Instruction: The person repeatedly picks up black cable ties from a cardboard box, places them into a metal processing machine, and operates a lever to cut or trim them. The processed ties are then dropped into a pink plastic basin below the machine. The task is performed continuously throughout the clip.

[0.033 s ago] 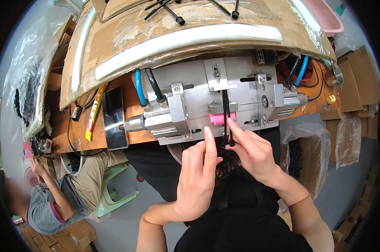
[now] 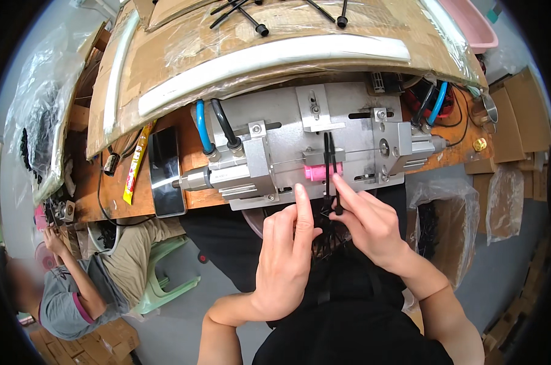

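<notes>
Two slim black rods (image 2: 329, 152) lie side by side over a pink block (image 2: 315, 173) at the middle of a grey metal fixture (image 2: 287, 131). Their near ends reach my right hand (image 2: 373, 222), whose index finger and thumb close on one of the rods by its thicker end. My left hand (image 2: 282, 261) is just left of the rods. Its index finger points straight up toward the pink block, the thumb sticks out, the other fingers curl, and I see nothing in it. Below, between my hands, a bundle of black rods (image 2: 329, 237) shows partly.
Metal cylinders (image 2: 242, 176) with blue and black hoses flank the fixture. Left on the bench lie a dark phone (image 2: 166, 173) and a yellow packet (image 2: 135, 164). A plastic-wrapped cardboard shelf (image 2: 275, 67) overhangs the back, bearing more black rods. Another person (image 2: 74, 292) sits at far left.
The black rods have slid slightly toward me, their far ends coming away from the upper metal bracket. My right hand has shifted slightly with them; my left hand stays almost still.
</notes>
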Tool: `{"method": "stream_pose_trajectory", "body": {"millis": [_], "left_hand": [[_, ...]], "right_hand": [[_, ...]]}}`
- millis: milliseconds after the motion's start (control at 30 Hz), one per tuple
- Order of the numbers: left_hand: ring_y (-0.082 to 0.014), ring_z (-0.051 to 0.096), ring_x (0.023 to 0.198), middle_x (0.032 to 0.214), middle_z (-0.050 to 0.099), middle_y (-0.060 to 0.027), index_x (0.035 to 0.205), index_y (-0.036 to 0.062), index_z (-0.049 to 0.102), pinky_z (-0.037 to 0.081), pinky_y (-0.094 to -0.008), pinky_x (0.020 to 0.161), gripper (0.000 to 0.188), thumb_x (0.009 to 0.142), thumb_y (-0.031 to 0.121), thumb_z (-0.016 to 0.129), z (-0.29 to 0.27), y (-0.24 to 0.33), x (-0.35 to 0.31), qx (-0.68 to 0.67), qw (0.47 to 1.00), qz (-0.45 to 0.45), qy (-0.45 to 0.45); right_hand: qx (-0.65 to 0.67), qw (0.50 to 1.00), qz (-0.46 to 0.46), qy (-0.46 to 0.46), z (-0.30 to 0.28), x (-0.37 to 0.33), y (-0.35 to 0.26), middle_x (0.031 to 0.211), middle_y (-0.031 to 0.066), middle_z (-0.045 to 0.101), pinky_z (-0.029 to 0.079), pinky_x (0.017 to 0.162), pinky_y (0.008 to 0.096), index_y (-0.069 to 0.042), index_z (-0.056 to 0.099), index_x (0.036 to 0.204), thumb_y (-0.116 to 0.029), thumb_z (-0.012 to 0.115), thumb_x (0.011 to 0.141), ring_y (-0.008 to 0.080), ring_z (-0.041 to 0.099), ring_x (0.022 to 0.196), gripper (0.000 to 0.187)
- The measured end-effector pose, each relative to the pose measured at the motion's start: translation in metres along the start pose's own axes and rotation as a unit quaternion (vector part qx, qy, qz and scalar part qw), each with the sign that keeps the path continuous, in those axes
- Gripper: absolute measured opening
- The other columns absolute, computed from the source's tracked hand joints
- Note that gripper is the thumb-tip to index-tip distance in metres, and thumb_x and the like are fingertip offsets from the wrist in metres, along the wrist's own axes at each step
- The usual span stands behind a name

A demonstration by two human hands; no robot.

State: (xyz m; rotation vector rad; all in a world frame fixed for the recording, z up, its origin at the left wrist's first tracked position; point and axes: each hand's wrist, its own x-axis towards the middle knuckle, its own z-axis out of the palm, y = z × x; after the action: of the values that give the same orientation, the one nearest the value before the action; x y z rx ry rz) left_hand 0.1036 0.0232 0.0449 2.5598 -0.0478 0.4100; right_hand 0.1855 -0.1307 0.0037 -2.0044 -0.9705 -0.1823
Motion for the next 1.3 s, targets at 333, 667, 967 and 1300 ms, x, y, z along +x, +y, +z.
{"method": "stream_pose_trajectory", "body": {"millis": [333, 667, 967, 1300], "left_hand": [[-0.0260, 0.054, 0.090, 0.104, 0.053, -0.0124, 0.139, -0.0062, 0.043, 0.047, -0.0357, 0.078, 0.069, 0.076, -0.006, 0.070, 0.004, -0.002, -0.002, -0.013, 1.000, 0.003, -0.013], [-0.0244, 0.054, 0.083, 0.094, 0.056, -0.0113, 0.133, 0.0056, 0.056, 0.047, -0.0332, 0.077, 0.063, 0.073, -0.010, 0.070, -0.053, -0.029, 0.074, 0.016, 0.992, 0.059, 0.108], [-0.0235, 0.066, 0.082, 0.091, 0.067, -0.0137, 0.105, 0.0035, 0.065, 0.052, -0.0348, 0.077, 0.020, 0.085, 0.003, 0.065, -0.080, -0.109, 0.276, 0.093, 0.994, 0.044, 0.029], [-0.0208, 0.063, 0.079, 0.090, 0.066, -0.0089, 0.096, 0.0022, 0.065, 0.050, -0.0314, 0.074, 0.013, 0.085, -0.003, 0.062, -0.088, -0.107, 0.219, 0.040, 0.982, 0.166, 0.079]], "right_hand": [[-0.027, 0.999, -0.003, -0.018, 0.007, 0.004, 0.002, 0.070, 0.0094, 0.052, 0.046, 0.059, 0.0353, 0.005, 0.048, 0.137, 0.009, 0.072, 0.071, 0.0220, 0.052, 0.062, 0.069], [-0.101, 0.993, -0.056, -0.039, -0.055, 0.067, -0.023, 0.078, 0.0088, 0.061, 0.051, 0.066, 0.0358, 0.001, 0.056, 0.129, -0.001, 0.072, 0.075, 0.0248, 0.062, 0.071, 0.056], [-0.316, 0.935, -0.161, -0.032, -0.060, 0.318, 0.067, 0.092, 0.0148, 0.068, 0.050, 0.076, 0.0402, -0.003, 0.067, 0.100, -0.008, 0.065, 0.084, 0.0344, 0.064, 0.088, 0.016], [-0.295, 0.942, -0.162, 0.003, -0.102, 0.231, 0.067, 0.086, 0.0113, 0.060, 0.047, 0.074, 0.0411, -0.003, 0.061, 0.085, -0.006, 0.068, 0.079, 0.0309, 0.060, 0.087, 0.010]]}}
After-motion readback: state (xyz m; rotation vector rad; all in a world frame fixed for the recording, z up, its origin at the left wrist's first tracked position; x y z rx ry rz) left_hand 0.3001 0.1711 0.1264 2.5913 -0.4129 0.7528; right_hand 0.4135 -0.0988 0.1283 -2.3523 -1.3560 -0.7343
